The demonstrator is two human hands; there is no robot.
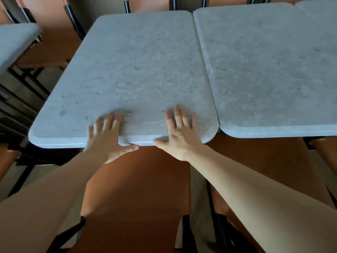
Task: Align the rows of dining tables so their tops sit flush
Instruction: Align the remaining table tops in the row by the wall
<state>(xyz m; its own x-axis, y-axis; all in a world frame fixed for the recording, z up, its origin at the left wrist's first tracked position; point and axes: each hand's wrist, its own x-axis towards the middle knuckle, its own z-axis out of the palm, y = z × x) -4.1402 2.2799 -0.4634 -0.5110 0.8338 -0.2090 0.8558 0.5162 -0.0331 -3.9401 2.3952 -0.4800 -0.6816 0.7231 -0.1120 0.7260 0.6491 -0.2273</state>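
A grey stone-look table top (131,70) with rounded corners fills the middle of the view. Its right edge lies against a matching table top (273,70), with a thin seam between them. The near edge of the middle table sits slightly closer to me than the near edge of the right one. My left hand (107,136) lies flat on the near edge, fingers spread on the top and thumb under the rim. My right hand (180,136) rests flat beside it, fingers spread, thumb along the edge.
An orange chair (135,194) stands directly below my arms, and another orange chair (264,161) is under the right table. A third grey table (14,42) is at the far left. More orange chairs with black legs (54,24) line the far side.
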